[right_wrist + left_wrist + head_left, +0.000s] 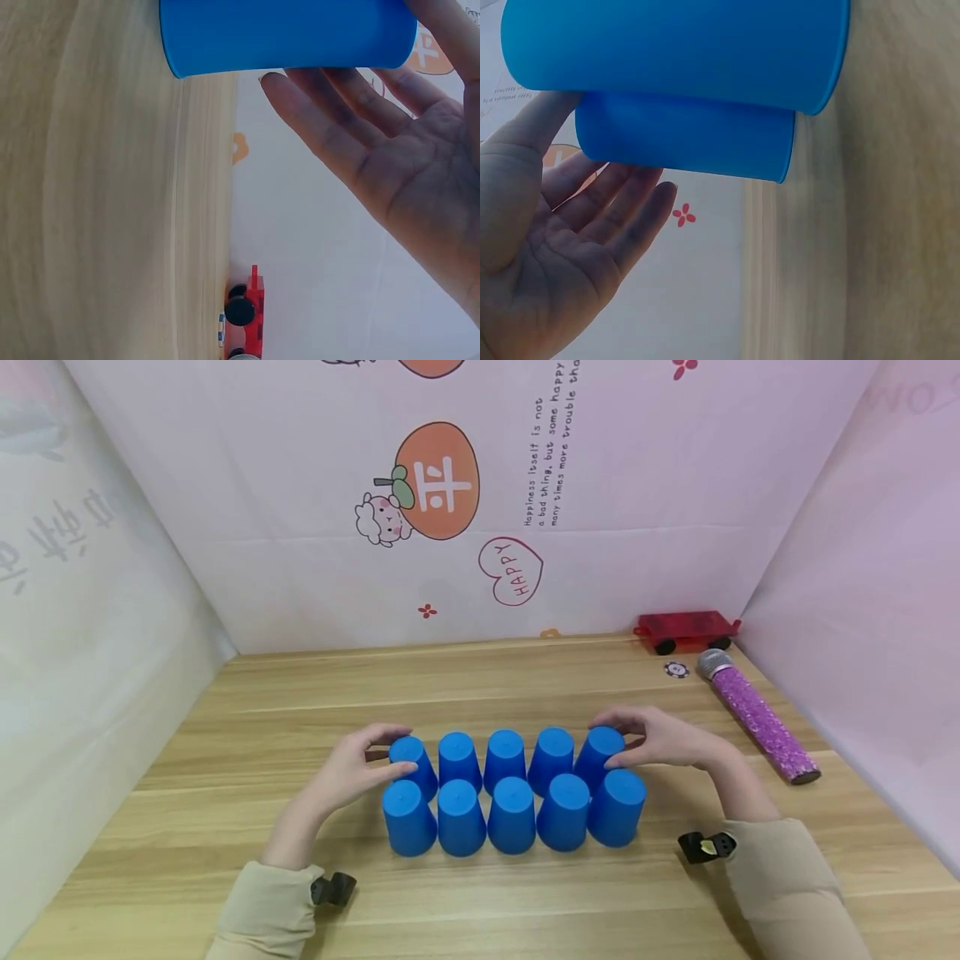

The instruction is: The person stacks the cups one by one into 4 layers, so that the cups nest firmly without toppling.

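Note:
Several blue cups stand upside down in two rows on the wooden table. My left hand [347, 770] holds the leftmost cup of the far row [412, 764], thumb on its near side and fingers behind it. At the other end, the right hand [666, 739] has the rightmost far cup [602, 750] between thumb and fingers. The left wrist view shows the held cup [682, 139] partly covered by a nearer cup [675, 45]. In the right wrist view, fingers reach along the far side of a blue cup [289, 37].
At the back right are a red toy car base [686, 628] and a small round chip [677, 670]. A microphone with a glittery purple handle [761, 714] lies along the right side. Printed white cloth [315, 568] walls the table [480, 910] at the back and both sides.

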`<state>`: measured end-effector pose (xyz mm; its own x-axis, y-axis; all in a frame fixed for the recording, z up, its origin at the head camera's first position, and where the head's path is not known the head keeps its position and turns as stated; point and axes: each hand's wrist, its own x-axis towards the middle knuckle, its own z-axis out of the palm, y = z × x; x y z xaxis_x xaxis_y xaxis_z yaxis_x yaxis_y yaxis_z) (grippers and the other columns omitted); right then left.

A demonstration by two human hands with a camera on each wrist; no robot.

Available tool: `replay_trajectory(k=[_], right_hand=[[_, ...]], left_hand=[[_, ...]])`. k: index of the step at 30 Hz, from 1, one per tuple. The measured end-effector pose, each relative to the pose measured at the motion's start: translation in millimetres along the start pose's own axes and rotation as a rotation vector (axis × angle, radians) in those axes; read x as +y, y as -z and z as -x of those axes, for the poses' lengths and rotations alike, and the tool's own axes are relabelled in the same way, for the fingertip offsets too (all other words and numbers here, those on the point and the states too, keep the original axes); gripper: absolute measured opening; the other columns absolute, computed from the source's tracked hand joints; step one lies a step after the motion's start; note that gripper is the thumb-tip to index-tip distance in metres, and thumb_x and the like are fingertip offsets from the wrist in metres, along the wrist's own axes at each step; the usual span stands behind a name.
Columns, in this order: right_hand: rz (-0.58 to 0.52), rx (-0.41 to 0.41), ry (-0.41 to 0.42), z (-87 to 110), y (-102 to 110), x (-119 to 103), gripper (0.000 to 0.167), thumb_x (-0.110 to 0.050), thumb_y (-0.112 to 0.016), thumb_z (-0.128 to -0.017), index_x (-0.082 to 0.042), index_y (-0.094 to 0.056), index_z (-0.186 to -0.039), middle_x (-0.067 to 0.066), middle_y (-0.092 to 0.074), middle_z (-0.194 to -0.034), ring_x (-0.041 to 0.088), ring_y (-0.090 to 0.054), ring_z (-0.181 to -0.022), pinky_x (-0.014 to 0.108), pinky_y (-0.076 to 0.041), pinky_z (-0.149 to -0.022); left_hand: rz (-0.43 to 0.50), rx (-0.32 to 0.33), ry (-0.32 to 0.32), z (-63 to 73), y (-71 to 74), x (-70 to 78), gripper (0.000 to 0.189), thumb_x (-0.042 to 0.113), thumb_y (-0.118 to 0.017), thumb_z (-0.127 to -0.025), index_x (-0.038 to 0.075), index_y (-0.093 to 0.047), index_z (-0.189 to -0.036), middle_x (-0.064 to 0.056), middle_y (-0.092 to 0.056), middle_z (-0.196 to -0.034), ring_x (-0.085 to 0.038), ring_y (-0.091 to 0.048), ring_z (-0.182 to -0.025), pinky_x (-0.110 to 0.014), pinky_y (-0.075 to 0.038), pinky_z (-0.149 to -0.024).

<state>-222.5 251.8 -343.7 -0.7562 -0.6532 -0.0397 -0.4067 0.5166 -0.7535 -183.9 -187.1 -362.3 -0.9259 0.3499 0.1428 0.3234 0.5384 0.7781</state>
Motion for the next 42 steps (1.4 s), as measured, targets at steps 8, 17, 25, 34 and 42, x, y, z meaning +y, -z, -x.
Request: replay_trajectory(k=[8,17,25,34,42], right_hand=[[0.020,0.011,-0.015,-2.5,-2,-7,0.048,-0.021,-0.070,-0.085,-0.002,-0.052,-0.125,0.016,-0.061,-0.119,0.035,-0.057,-0.112,0.046,-0.054,-0.088],[0.073,0.036,-0.048,-0.8,-3,-15,0.048,-0.022,-0.071,-0.084,-0.001,-0.053,-0.122,0.014,-0.063,-0.114,0.032,-0.058,-0.108,0.042,-0.056,-0.084],[0.175,0.040,-0.100,-0.7,12,-21,0.047,-0.023,-0.072,-0.082,-0.001,-0.057,-0.121,0.014,-0.064,-0.113,0.032,-0.059,-0.107,0.044,-0.055,-0.085],[0.299,0.019,-0.181,-23.5,37,-18,0.047,-0.020,-0.072,-0.083,0.002,-0.056,-0.121,0.022,-0.062,-0.116,0.042,-0.057,-0.109,0.050,-0.054,-0.085],[0.392,-0.003,-0.174,-55.4,49,-22,0.047,-0.015,-0.071,-0.082,0.006,-0.055,-0.121,0.026,-0.061,-0.116,0.044,-0.058,-0.108,0.048,-0.055,-0.083]], left_hand=[[0.000,0.013,0.001,0.5,1.1,-0.6,0.051,0.031,-0.073,-0.082,0.007,-0.057,-0.124,-0.011,-0.061,-0.121,-0.028,-0.059,-0.109,-0.049,-0.050,-0.093],[0.001,0.011,0.022,0.8,0.9,3.0,0.049,0.032,-0.073,-0.081,0.008,-0.058,-0.121,-0.010,-0.061,-0.118,-0.027,-0.060,-0.108,-0.045,-0.052,-0.091],[-0.025,0.015,0.017,0.4,-0.3,0.7,0.048,0.034,-0.073,-0.081,0.010,-0.059,-0.120,-0.009,-0.062,-0.116,-0.027,-0.060,-0.107,-0.044,-0.053,-0.090],[-0.054,0.020,0.027,1.2,-0.2,2.1,0.049,0.037,-0.074,-0.080,0.011,-0.059,-0.118,-0.007,-0.063,-0.114,-0.025,-0.061,-0.105,-0.042,-0.054,-0.088],[-0.049,0.021,0.027,0.1,-1.9,2.5,0.047,0.034,-0.074,-0.081,0.010,-0.059,-0.119,-0.008,-0.063,-0.115,-0.025,-0.061,-0.106,-0.041,-0.054,-0.089]])
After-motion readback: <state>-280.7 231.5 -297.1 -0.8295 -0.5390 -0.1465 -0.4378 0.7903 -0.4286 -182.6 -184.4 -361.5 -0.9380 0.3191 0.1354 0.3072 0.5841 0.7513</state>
